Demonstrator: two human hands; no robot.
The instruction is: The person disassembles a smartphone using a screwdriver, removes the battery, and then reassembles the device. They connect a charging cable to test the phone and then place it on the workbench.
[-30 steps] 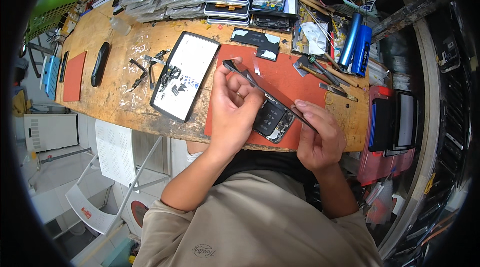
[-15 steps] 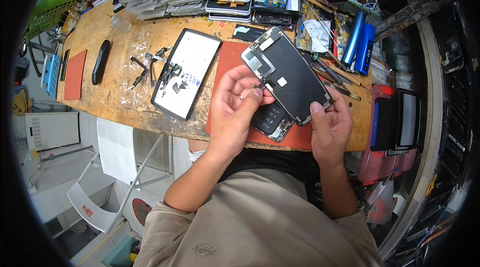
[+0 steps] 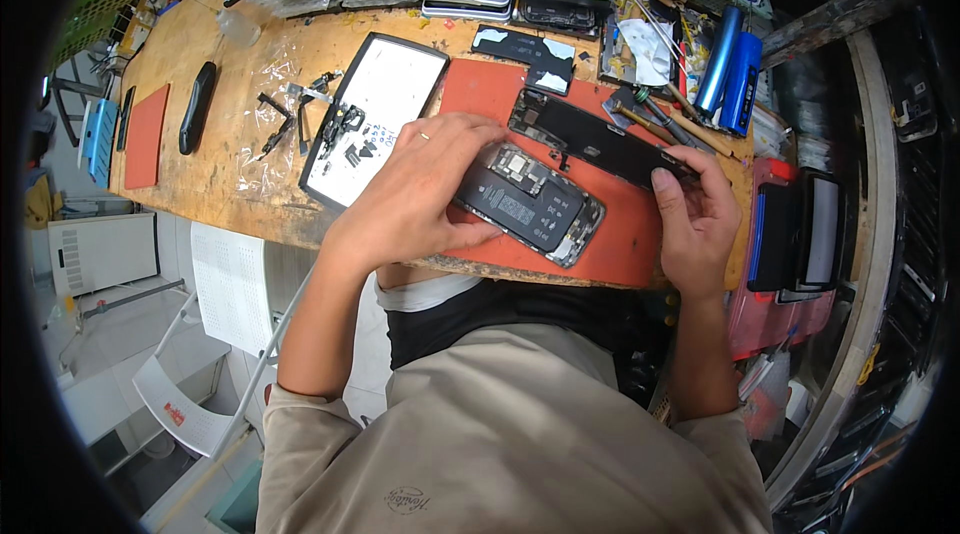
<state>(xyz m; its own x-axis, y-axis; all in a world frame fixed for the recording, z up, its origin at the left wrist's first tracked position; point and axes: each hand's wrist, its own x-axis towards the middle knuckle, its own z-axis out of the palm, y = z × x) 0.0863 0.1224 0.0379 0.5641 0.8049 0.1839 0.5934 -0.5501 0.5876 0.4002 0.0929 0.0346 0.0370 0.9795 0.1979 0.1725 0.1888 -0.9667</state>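
Observation:
An opened phone body (image 3: 540, 209), its black battery and inner parts exposed, lies tilted on the orange-red mat (image 3: 625, 259). My left hand (image 3: 415, 184) grips its left end, thumb along the near edge and fingers at the far edge. Just beyond it, my right hand (image 3: 695, 224) pinches the right end of a dark phone screen (image 3: 600, 142) between thumb and fingers. That screen is tipped steeply, with small parts and a flex cable along its left end. A loose black battery piece with torn white patches (image 3: 527, 54) rests at the mat's far edge.
Left of the mat sits a white tray with black rim (image 3: 385, 84) holding small dark parts. Further left are black brackets on clear film (image 3: 290, 119) and a black handheld tool (image 3: 198, 109). Screwdrivers (image 3: 690, 129) and a blue cylinder (image 3: 740, 84) crowd the right.
My left hand has moved from the screen's cable to the phone body, now gripping its left end. My right hand has moved right and tipped the screen steeply, uncovering more of the body.

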